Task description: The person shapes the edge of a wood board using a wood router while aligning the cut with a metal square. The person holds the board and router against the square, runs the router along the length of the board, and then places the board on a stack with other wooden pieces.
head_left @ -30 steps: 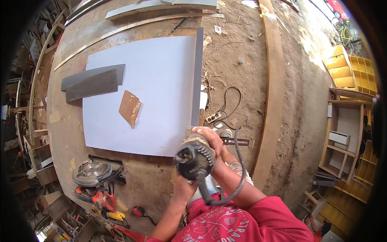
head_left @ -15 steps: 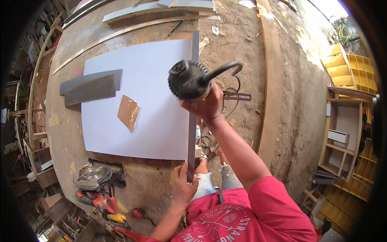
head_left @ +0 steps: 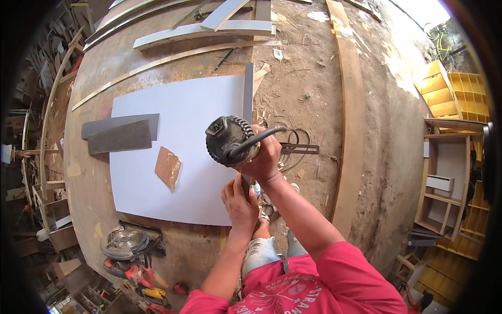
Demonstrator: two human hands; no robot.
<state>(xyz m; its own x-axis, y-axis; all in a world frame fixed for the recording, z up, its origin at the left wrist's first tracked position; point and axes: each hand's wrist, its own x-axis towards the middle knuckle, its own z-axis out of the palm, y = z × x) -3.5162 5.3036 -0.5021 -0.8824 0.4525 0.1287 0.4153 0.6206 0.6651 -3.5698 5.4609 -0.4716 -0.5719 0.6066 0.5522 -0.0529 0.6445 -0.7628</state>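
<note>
The power tool [head_left: 230,140], a dark round-bodied trimmer or small router with a ribbed housing, sits just left of the centre of the frame, over the right-hand edge of the big white panel [head_left: 178,152]. The right hand [head_left: 264,157] is closed around its body and handle from the right, its cord [head_left: 293,152] looping on the ground behind; held so, the tool seems lined up to run along the panel's edge. The left hand [head_left: 239,201] lies just below it, fingers curled onto the grey edge strip [head_left: 248,94] that stands along that edge, probably to steady the strip against the panel while the tool rides it. The panel lies flat on the brown work surface [head_left: 94,78], which takes its whole width. On the panel rest two dark grey offcuts [head_left: 119,133] at the left and a torn piece of brown sandpaper [head_left: 168,167] nearer the middle, well clear of the edge in hand. At the lower left a circular saw [head_left: 125,243] lies on the surface beside other tools. At the right of the frame stand a white open shelf unit [head_left: 444,183], holding what looks like a small drawer box, and yellow shelf units [head_left: 455,94], whose contents cannot be made out.
</note>
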